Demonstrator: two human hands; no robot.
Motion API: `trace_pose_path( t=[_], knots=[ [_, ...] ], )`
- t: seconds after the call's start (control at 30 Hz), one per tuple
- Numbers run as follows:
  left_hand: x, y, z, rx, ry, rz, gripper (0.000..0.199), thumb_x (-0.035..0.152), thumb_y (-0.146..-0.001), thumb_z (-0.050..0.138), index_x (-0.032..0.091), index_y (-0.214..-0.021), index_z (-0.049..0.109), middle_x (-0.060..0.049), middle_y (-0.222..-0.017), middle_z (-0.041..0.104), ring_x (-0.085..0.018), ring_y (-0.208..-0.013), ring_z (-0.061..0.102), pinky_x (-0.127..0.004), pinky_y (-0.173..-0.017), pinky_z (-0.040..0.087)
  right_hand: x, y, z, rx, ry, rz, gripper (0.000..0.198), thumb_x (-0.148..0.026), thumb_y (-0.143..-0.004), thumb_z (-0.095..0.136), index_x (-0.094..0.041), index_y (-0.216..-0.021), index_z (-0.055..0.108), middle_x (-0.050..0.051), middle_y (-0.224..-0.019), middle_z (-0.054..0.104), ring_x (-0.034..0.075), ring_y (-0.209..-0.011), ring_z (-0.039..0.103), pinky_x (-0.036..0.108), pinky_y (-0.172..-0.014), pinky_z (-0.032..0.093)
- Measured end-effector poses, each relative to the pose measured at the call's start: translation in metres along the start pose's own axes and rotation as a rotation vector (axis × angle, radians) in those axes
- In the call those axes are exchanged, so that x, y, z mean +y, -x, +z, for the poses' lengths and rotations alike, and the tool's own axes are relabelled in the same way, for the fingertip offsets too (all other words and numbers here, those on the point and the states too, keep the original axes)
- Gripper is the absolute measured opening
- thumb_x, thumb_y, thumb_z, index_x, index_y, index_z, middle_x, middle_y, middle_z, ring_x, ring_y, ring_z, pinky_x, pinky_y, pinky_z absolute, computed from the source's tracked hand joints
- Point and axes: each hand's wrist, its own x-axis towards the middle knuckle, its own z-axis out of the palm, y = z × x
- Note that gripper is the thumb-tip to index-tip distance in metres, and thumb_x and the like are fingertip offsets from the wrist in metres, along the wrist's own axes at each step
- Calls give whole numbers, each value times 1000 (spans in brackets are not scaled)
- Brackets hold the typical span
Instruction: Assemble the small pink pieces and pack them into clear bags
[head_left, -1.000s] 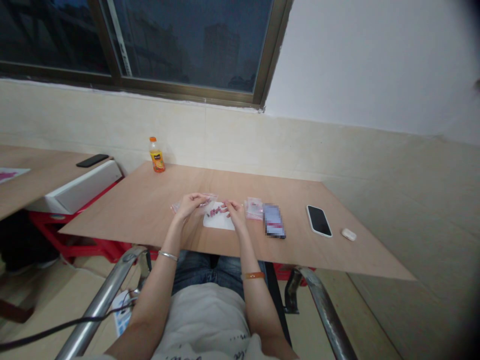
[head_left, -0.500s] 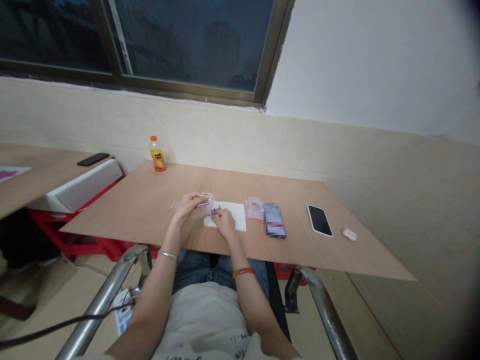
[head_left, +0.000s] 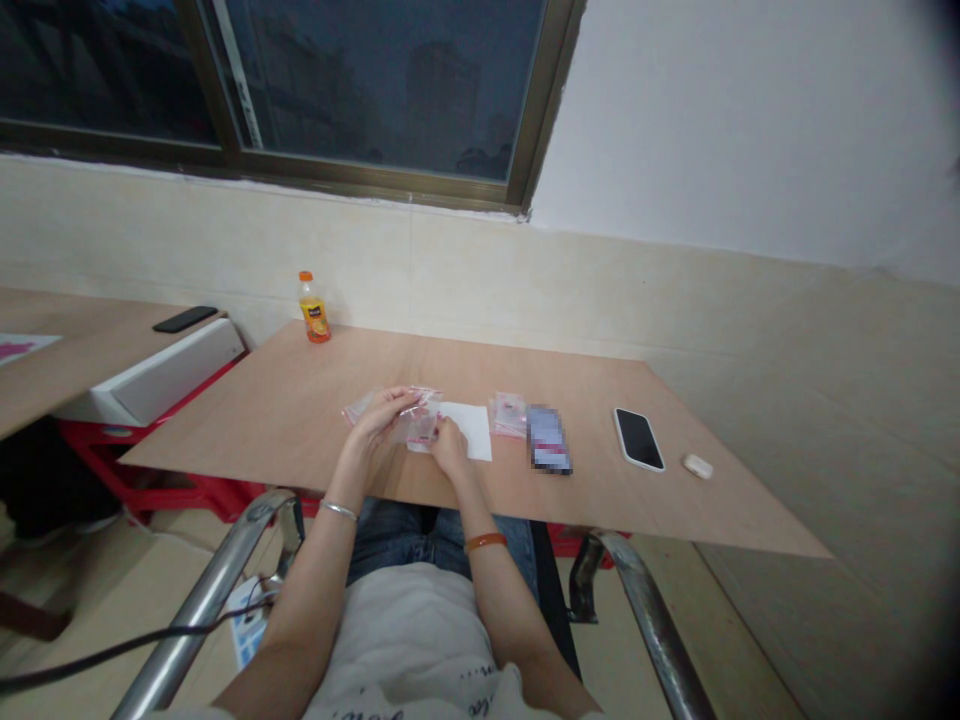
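Note:
My left hand (head_left: 384, 412) has its fingers closed on a clear plastic bag (head_left: 420, 428) with pinkish edges. The bag spreads over the left part of a white sheet of paper (head_left: 474, 430) on the table. My right hand (head_left: 450, 447) is at the bag's right edge, over the paper, its thumb and fingers pinched together. Something small and purplish-red shows at those fingertips, too small to name. Right of the paper lies a small stack of clear bags with pink edges (head_left: 509, 415).
A phone with a blurred screen (head_left: 549, 440) lies beside the stacked bags. Further right are a white-framed phone (head_left: 638, 439) and a small white case (head_left: 698, 466). An orange-capped juice bottle (head_left: 315, 312) stands at the back left of the wooden table (head_left: 450, 350).
My left hand has moved the bag slightly right, over the paper and up to my right fingers. The purplish-red pieces that showed on the paper are now mostly hidden.

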Motion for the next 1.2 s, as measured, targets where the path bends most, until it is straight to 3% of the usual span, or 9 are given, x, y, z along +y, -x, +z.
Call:
trace_pose_path(
  t=[0.13,0.27,0.43,0.57,0.8,1.03,1.2],
  knots=[
    [1,0,0,4,25,-7,26,22,-57,77,8,-77,69,-7,-74,69,-10,-58,59,-22,-58,49,0,-1,-2,36,-117,11,15,-16,-74,54,-16,-85,63,7,-89,66,17,-80,59,25,-70,42],
    [3,1,3,-8,62,-32,24,21,-56,78,9,-75,69,-7,-72,69,-11,-60,60,-23,-61,50,-2,-6,-14,152,-407,52,11,-20,-73,52,-16,-77,62,5,-78,66,16,-72,59,26,-68,44],
    [5,5,6,-57,-40,-44,21,20,-56,77,8,-71,69,-7,-70,69,-12,-59,61,-23,-61,49,-13,-11,-50,241,-748,109,19,-32,-69,59,-15,-74,61,5,-72,65,14,-62,57,25,-58,44],
    [6,9,7,-84,-131,-86,22,21,-55,77,10,-71,69,-6,-70,69,-12,-58,60,-23,-57,47,-28,-8,-81,176,-870,60,22,-35,-67,61,-16,-76,62,3,-73,63,13,-60,55,23,-54,41],
    [13,19,17,-98,-205,-132,21,22,-52,78,10,-65,67,-4,-61,65,-11,-55,55,-23,-55,46,-45,3,-93,-83,-795,-41,21,-36,-65,66,-17,-74,65,2,-72,65,12,-62,55,23,-57,42],
    [10,17,13,-106,-285,-101,18,22,-56,76,12,-69,70,-6,-66,67,-13,-56,59,-22,-53,44,-36,-1,-87,-76,-723,-26,21,-36,-68,64,-16,-75,67,2,-72,66,11,-59,55,22,-57,43],
    [9,16,14,-134,-219,-59,14,20,-57,76,11,-66,69,-7,-65,68,-13,-59,60,-23,-58,46,-37,1,-91,-106,-690,-81,22,-37,-70,61,-18,-77,69,2,-74,68,12,-62,57,21,-55,43]
  ],
)
